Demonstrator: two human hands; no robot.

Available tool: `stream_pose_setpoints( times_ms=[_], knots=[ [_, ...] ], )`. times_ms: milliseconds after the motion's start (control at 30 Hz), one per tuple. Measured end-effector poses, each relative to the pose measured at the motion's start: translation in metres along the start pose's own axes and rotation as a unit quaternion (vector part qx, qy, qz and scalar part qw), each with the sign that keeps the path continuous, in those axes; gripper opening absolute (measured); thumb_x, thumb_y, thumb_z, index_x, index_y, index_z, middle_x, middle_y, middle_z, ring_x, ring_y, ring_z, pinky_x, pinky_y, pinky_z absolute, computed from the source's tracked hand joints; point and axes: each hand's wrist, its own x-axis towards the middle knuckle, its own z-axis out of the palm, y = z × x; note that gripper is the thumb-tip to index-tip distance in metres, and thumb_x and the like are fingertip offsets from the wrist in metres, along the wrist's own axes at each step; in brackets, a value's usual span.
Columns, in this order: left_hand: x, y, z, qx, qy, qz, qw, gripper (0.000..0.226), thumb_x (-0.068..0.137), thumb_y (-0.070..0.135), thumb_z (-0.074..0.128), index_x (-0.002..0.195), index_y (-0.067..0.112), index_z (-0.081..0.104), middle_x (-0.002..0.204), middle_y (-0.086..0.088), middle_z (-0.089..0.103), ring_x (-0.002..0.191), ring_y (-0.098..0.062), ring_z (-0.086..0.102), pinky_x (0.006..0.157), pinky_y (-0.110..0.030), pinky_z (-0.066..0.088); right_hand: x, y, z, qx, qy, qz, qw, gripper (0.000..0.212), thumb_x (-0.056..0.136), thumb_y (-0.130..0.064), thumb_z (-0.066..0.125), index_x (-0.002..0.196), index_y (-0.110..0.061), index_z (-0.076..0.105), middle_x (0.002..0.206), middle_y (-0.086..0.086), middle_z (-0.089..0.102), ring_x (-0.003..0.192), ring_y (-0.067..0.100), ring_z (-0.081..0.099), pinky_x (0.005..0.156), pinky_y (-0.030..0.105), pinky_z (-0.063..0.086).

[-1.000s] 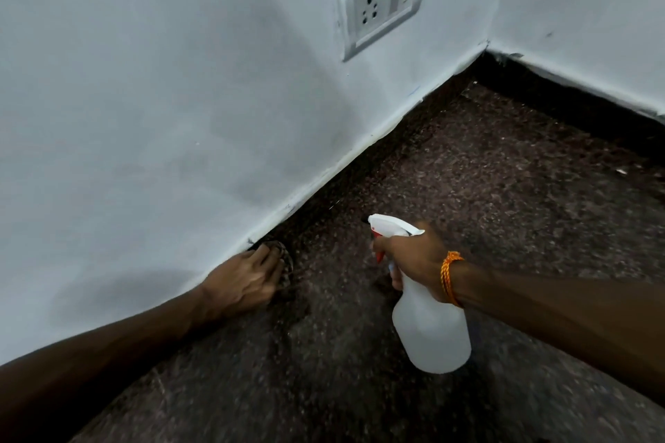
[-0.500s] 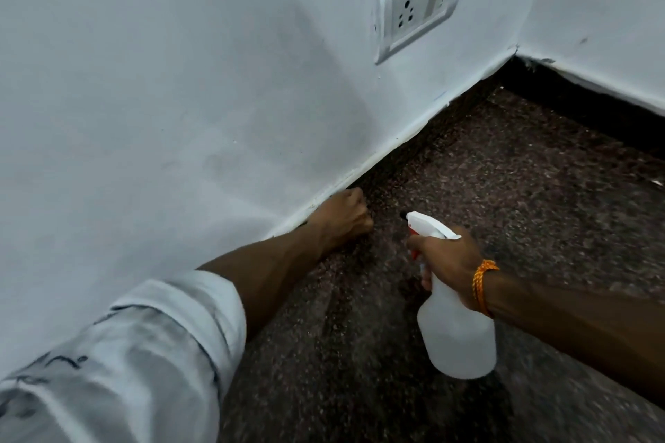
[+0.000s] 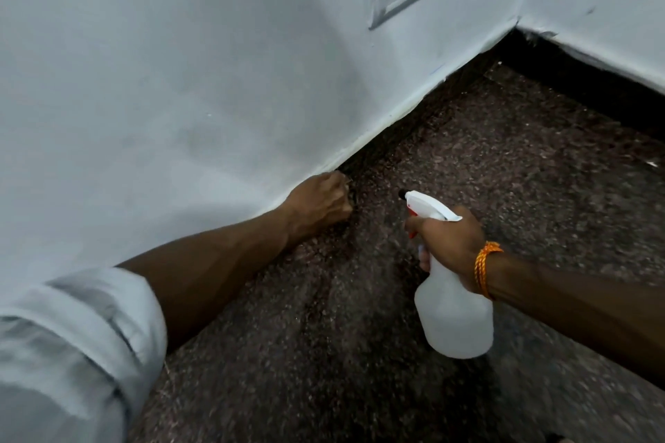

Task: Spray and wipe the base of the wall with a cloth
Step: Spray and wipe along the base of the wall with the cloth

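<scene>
i am pressing my left hand against the base of the wall, at about 10 o'clock from the spray bottle. my left fingers are curled in a tight fist. i think the cloth is balled up inside, but i cannot see it well. my right hand is wrapping its fingers around the bottle's neck, nozzle pointing toward 10 o'clock. i am in the wiping step, i think. next i should slide my fist along the dark strip toward 1 o'clock, to the corner.
</scene>
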Motion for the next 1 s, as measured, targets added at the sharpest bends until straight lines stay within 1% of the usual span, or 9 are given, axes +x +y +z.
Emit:
stream_pose_setpoints(
  times_ms=[100, 167, 233, 333, 467, 567, 767, 900, 1000],
  knots=[
    [-0.028, 0.011, 0.016, 0.002, -0.024, 0.044, 0.999, 0.04, 0.087, 0.015, 0.035, 0.083, 0.014, 0.075, 0.09, -0.006, 0.073, 0.091, -0.027, 0.063, 0.076, -0.034, 0.051, -0.003, -0.008, 0.006, 0.003, -0.009, -0.009, 1.0, 0.037, 0.09, -0.016, 0.07, 0.12, 0.005, 0.064, 0.046, 0.007, 0.061, 0.039, 0.017, 0.057, 0.048, 0.029, 0.051],
    [-0.06, 0.022, 0.02, -0.028, -0.049, 0.05, 0.997, 0.027, 0.079, 0.017, 0.048, 0.063, 0.017, 0.07, 0.071, -0.002, 0.071, 0.074, -0.024, 0.063, 0.064, -0.031, 0.051, -0.005, -0.012, 0.009, 0.005, -0.019, -0.008, 1.0, 0.038, 0.089, -0.016, 0.07, 0.12, 0.005, 0.062, 0.043, 0.005, 0.061, 0.038, 0.016, 0.056, 0.047, 0.028, 0.051],
    [-0.096, 0.034, 0.02, -0.082, -0.055, 0.03, 0.995, 0.032, 0.074, 0.018, 0.04, 0.051, 0.017, 0.063, 0.059, -0.001, 0.065, 0.064, -0.024, 0.061, 0.057, -0.03, 0.047, -0.007, -0.01, 0.016, -0.004, -0.035, -0.01, 0.999, 0.044, 0.087, -0.017, 0.071, 0.123, 0.004, 0.057, 0.044, 0.007, 0.061, 0.037, 0.016, 0.056, 0.043, 0.027, 0.05],
    [-0.152, 0.05, 0.02, -0.1, -0.048, -0.045, 0.993, 0.041, 0.079, 0.025, 0.036, 0.07, 0.006, 0.072, 0.074, -0.011, 0.069, 0.072, -0.029, 0.064, 0.063, -0.034, 0.05, -0.014, -0.006, 0.034, -0.035, -0.055, -0.014, 0.998, 0.039, 0.085, -0.017, 0.071, 0.115, 0.004, 0.056, 0.045, 0.01, 0.059, 0.036, 0.02, 0.054, 0.045, 0.03, 0.05],
    [-0.212, 0.059, -0.001, -0.154, -0.037, -0.17, 0.973, 0.044, 0.08, 0.022, 0.038, 0.094, -0.001, 0.073, 0.091, -0.018, 0.07, 0.078, -0.034, 0.067, 0.051, -0.033, 0.056, -0.023, -0.006, 0.066, -0.092, -0.113, -0.029, 0.989, 0.029, 0.084, -0.02, 0.071, 0.101, 0.003, 0.063, 0.043, 0.007, 0.059, 0.035, 0.019, 0.053, 0.045, 0.03, 0.05],
    [-0.241, 0.061, -0.013, -0.163, -0.039, -0.232, 0.958, 0.046, 0.08, 0.019, 0.036, 0.103, -0.001, 0.071, 0.096, -0.015, 0.07, 0.084, -0.033, 0.066, 0.051, -0.034, 0.056, -0.028, -0.009, 0.086, -0.116, -0.151, -0.037, 0.981, 0.042, 0.077, -0.027, 0.071, 0.105, 0.003, 0.064, 0.046, 0.007, 0.063, 0.044, 0.02, 0.06, 0.055, 0.036, 0.058],
    [-0.247, 0.056, -0.028, -0.148, -0.049, -0.242, 0.957, 0.045, 0.08, 0.015, 0.036, 0.104, -0.001, 0.071, 0.099, -0.016, 0.07, 0.087, -0.033, 0.066, 0.056, -0.034, 0.056, -0.033, 0.0, 0.11, -0.112, -0.168, -0.026, 0.979, 0.037, 0.086, -0.018, 0.068, 0.112, 0.007, 0.065, 0.04, 0.006, 0.057, 0.033, 0.015, 0.052, 0.043, 0.026, 0.05],
    [-0.23, 0.052, -0.026, -0.145, -0.028, -0.209, 0.967, 0.048, 0.08, 0.012, 0.031, 0.099, -0.005, 0.072, 0.094, -0.019, 0.071, 0.081, -0.034, 0.068, 0.052, -0.034, 0.055, -0.043, -0.005, 0.112, -0.108, -0.169, -0.019, 0.98, 0.018, 0.087, -0.017, 0.068, 0.069, -0.014, 0.066, 0.041, 0.009, 0.055, 0.034, 0.02, 0.051, 0.049, 0.031, 0.053],
    [-0.209, 0.045, -0.015, -0.114, -0.022, -0.198, 0.973, 0.044, 0.081, 0.012, 0.032, 0.096, -0.005, 0.07, 0.093, -0.022, 0.069, 0.083, -0.036, 0.067, 0.054, -0.036, 0.056, -0.042, -0.005, 0.111, -0.098, -0.155, -0.035, 0.982, 0.033, 0.088, -0.024, 0.07, 0.104, 0.004, 0.067, 0.036, 0.004, 0.055, 0.03, 0.017, 0.051, 0.04, 0.026, 0.047]
  ],
)
